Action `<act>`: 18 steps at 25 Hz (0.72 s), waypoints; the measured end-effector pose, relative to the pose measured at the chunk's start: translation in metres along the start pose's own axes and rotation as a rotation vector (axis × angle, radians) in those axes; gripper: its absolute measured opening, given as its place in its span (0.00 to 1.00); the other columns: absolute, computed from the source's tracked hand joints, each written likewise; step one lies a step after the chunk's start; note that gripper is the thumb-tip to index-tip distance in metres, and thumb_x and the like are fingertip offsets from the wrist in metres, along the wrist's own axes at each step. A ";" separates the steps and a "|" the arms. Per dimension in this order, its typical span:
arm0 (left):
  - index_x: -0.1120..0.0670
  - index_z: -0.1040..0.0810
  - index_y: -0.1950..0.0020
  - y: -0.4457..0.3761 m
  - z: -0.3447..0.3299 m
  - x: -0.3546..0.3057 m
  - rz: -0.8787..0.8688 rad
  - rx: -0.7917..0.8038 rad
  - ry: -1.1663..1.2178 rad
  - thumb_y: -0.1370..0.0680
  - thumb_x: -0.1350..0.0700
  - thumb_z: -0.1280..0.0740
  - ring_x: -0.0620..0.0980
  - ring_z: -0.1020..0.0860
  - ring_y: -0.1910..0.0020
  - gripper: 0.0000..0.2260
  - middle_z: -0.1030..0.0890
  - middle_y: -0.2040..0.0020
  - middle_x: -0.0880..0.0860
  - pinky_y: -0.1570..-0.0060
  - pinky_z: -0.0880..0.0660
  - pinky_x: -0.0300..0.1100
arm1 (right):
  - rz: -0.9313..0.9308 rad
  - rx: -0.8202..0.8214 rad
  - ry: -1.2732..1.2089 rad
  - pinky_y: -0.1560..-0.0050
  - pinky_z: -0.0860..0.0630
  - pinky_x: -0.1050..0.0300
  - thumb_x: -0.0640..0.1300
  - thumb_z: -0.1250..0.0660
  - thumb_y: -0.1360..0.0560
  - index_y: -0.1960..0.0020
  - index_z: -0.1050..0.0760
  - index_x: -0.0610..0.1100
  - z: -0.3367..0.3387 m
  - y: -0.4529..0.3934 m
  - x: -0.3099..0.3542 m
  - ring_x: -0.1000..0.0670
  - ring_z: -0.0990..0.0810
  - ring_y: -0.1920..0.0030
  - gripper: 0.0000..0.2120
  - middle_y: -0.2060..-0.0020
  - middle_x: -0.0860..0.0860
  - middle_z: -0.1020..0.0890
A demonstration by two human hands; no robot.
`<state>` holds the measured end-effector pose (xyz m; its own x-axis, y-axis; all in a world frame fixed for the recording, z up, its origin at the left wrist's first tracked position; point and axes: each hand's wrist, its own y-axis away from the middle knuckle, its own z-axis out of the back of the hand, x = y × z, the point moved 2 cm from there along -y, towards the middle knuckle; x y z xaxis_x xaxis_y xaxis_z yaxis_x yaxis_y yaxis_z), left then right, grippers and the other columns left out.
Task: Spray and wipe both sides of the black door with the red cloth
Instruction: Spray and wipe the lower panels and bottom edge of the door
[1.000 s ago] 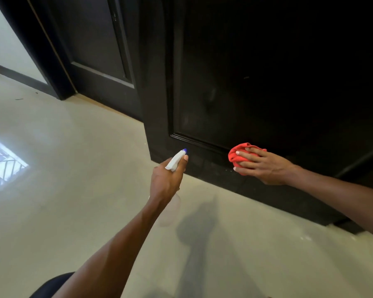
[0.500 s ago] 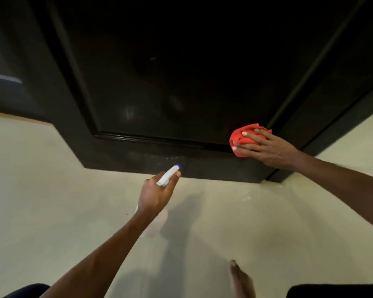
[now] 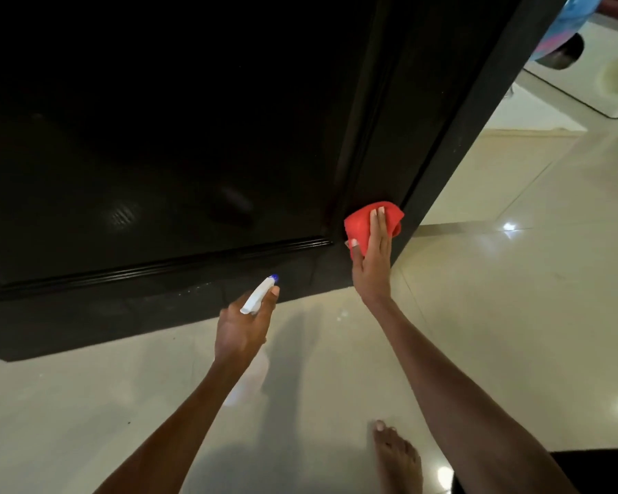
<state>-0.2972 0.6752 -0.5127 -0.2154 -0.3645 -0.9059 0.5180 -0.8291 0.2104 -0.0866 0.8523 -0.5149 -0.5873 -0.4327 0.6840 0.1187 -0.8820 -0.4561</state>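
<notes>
**Wiping the door's bottom corner, sprayer held ready**

Nearest the camera, a bare foot [image 3: 396, 458] stands on the glossy pale floor [image 3: 496, 315], close in to the work; the person seems to be bending low to reach the foot of the door.

A little farther out, the left hand [image 3: 241, 331] has its grip closed around the neck of a spray bottle [image 3: 259, 294], the white head with its blue tip aimed at the door's bottom rail. The clear body hangs below the hand and shows only faintly against the floor. Holding it pointed at the wood, just short of touching, probably keeps it ready for another squirt without any change of hold.

Beyond that, the right hand [image 3: 373, 258] lies flat, fingers straight, pressing the red cloth [image 3: 371, 222] against the black door [image 3: 193, 137] at its lower right corner, beside the raised moulding and close to the door's outer edge. A flat palm likely spreads pressure over the bunched cloth. Faint droplets speckle the bottom rail near the nozzle.

Farthest off, past the door's edge, the floor runs into another room, where something blue and pink [image 3: 564, 30] sits at the top corner, too cropped to identify.

No brand, label or writing can be read on the bottle, cloth or door.
</notes>
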 end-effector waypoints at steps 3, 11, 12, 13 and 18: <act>0.55 0.22 0.39 -0.008 -0.009 0.014 0.094 -0.015 -0.023 0.29 0.28 0.38 0.52 0.19 0.61 0.34 0.19 0.53 0.55 0.64 0.18 0.43 | 0.155 0.063 0.113 0.22 0.42 0.43 0.46 0.40 0.14 0.16 0.51 0.44 -0.002 -0.001 -0.014 0.42 0.52 0.17 0.32 0.17 0.50 0.51; 0.60 0.22 0.43 -0.014 -0.039 0.025 0.200 0.078 -0.053 0.23 0.33 0.37 0.49 0.20 0.69 0.30 0.15 0.52 0.52 0.69 0.22 0.36 | 0.899 0.391 0.675 0.21 0.48 0.31 0.40 0.45 0.15 0.21 0.42 0.36 0.007 -0.025 -0.059 0.37 0.49 0.18 0.23 0.19 0.40 0.43; 0.59 0.20 0.45 -0.013 -0.044 0.023 0.190 0.116 -0.032 0.23 0.33 0.37 0.50 0.20 0.70 0.29 0.15 0.53 0.52 0.65 0.20 0.40 | 0.940 0.414 0.682 0.21 0.48 0.32 0.40 0.45 0.15 0.20 0.44 0.37 0.016 -0.027 -0.060 0.38 0.50 0.18 0.25 0.18 0.41 0.43; 0.58 0.19 0.47 -0.011 -0.050 0.019 0.186 0.142 -0.023 0.24 0.32 0.37 0.50 0.20 0.69 0.28 0.15 0.55 0.52 0.63 0.20 0.42 | 0.939 0.437 0.691 0.20 0.48 0.33 0.40 0.44 0.16 0.19 0.46 0.38 0.022 -0.028 -0.062 0.38 0.51 0.18 0.27 0.18 0.41 0.45; 0.60 0.22 0.40 -0.011 -0.071 0.006 0.262 0.075 0.025 0.28 0.27 0.36 0.49 0.19 0.69 0.37 0.16 0.56 0.52 0.76 0.28 0.32 | 0.734 0.440 0.653 0.20 0.46 0.36 0.45 0.44 0.14 0.17 0.49 0.41 0.016 -0.022 -0.062 0.39 0.53 0.17 0.29 0.17 0.44 0.49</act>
<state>-0.2459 0.7121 -0.5467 -0.0609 -0.5609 -0.8256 0.4903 -0.7373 0.4648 -0.0400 0.8951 -0.5383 -0.5537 -0.8154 -0.1691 0.8174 -0.4934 -0.2973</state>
